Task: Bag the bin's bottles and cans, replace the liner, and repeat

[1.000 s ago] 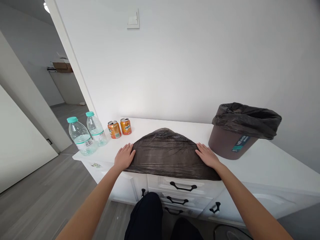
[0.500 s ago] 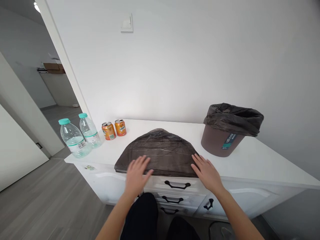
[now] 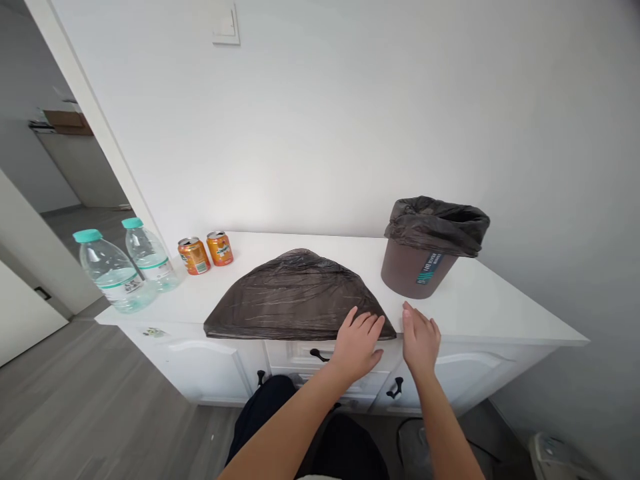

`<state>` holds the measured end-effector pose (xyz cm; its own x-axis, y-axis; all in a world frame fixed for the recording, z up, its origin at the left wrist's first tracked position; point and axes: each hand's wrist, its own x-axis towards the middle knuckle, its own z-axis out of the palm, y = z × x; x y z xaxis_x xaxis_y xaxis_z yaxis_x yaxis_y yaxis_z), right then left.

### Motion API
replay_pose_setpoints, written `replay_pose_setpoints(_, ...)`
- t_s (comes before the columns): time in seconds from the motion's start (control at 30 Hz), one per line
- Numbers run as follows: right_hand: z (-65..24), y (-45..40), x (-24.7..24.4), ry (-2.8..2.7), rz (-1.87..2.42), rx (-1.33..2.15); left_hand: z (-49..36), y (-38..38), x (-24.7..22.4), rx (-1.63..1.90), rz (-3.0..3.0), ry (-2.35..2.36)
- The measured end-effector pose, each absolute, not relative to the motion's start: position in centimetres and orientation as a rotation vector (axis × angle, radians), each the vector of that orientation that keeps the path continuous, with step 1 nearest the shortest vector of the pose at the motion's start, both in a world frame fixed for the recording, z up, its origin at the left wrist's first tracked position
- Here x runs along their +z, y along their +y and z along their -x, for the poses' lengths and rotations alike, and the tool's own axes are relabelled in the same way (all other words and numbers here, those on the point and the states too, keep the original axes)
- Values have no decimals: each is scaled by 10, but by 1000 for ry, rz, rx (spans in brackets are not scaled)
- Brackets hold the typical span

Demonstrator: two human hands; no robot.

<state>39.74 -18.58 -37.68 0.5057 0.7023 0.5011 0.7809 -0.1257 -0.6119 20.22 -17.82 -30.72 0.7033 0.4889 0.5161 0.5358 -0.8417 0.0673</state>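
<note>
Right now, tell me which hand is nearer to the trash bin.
Right. The right hand is in front of the trash bin, not touching it; the left hand is farther left, at the right end of the dark plastic bag.

Left grip [image 3: 357, 343] lies palm-down, fingers slightly spread; right grip [image 3: 421, 341] is turned inward, fingers loosely bent.

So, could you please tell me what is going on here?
A person's left hand rests on the right end of a dark plastic bag spread on a white cabinet top. The right hand is just beyond that end. Two bottles and two cans stand left, a lined bin right.
</note>
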Motion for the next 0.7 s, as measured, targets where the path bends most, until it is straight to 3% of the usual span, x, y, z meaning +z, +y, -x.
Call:
replay_pose_setpoints(0.27, -375, -189, -354, -1106, 1829, -156, -234, -161, -316, -891, 2884, -889)
replay_pose_setpoints(0.43, -367, -195, -344, -1109, 1823, -113, -216, -132, -305, -1749, 2755, -1700)
replay_pose_setpoints(0.57, -364, -200, -341, -1143, 1818, -161, -144, -91, -277, -2461, 2266, -1831)
replay_pose_setpoints(0.7, -364, -203, -345, -1224, 1841, -260, -45, -74, -260, -2510, 1808, -1982)
